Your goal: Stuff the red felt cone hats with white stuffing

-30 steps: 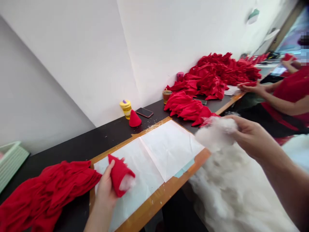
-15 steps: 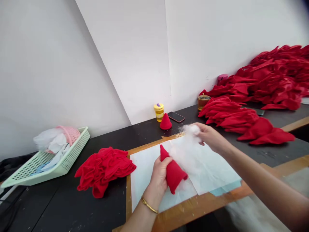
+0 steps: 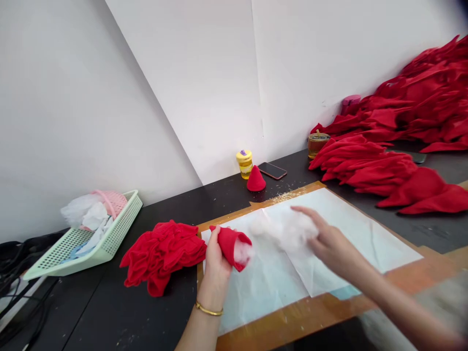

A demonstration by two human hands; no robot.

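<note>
My left hand (image 3: 215, 263), with a gold bangle at the wrist, is wrapped round a red fabric cone (image 3: 227, 243). The cone lies tilted, its open end facing right, and white fibre stuffing (image 3: 242, 252) shows inside. To the right, my right hand (image 3: 331, 246) is over the white sheet (image 3: 270, 292) with its index finger stretched out. A fluffy tuft of white stuffing (image 3: 298, 231) is at its thumb and bent fingers, somewhat blurred. Another red cone (image 3: 256, 179) stands upright beyond the sheet.
A heap of red fabric pieces (image 3: 164, 256) lies left of the sheet, and larger red piles (image 3: 431, 107) fill the right. A yellow-lidded cup (image 3: 244, 165), a phone (image 3: 272, 170) and a glass jar (image 3: 318, 145) stand near the wall. A pale green basket (image 3: 109, 239) is far left.
My left hand has moved left and turned the cone so its stuffed opening shows. The right hand has come down over the sheet with the stuffing, index finger now extended.
</note>
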